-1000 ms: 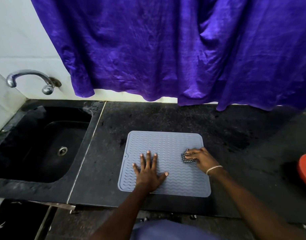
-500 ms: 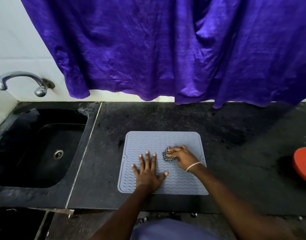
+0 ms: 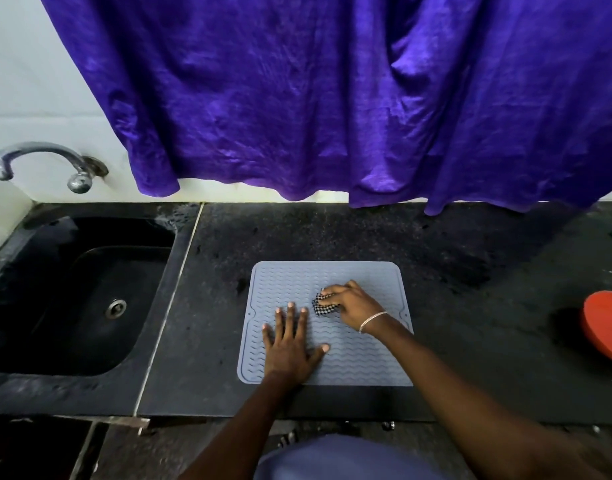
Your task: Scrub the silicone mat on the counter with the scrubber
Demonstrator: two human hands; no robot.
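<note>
The left hand [image 3: 290, 344] lies flat, palm down, fingers straight and spread, thumb out to the right. The right hand [image 3: 353, 303], just beside it, curls its fingers over a black-and-white checked scrubber [image 3: 322, 307]. Both bare forearms reach forward.

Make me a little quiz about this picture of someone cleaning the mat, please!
1. True or false: the left hand lies flat on the silicone mat.
2. What do the right hand's fingers hold? A: the scrubber. B: a cup. C: a spoon.
3. On which side of the mat is the sink?

Key: 1 true. 2 A. 3 left.
</note>
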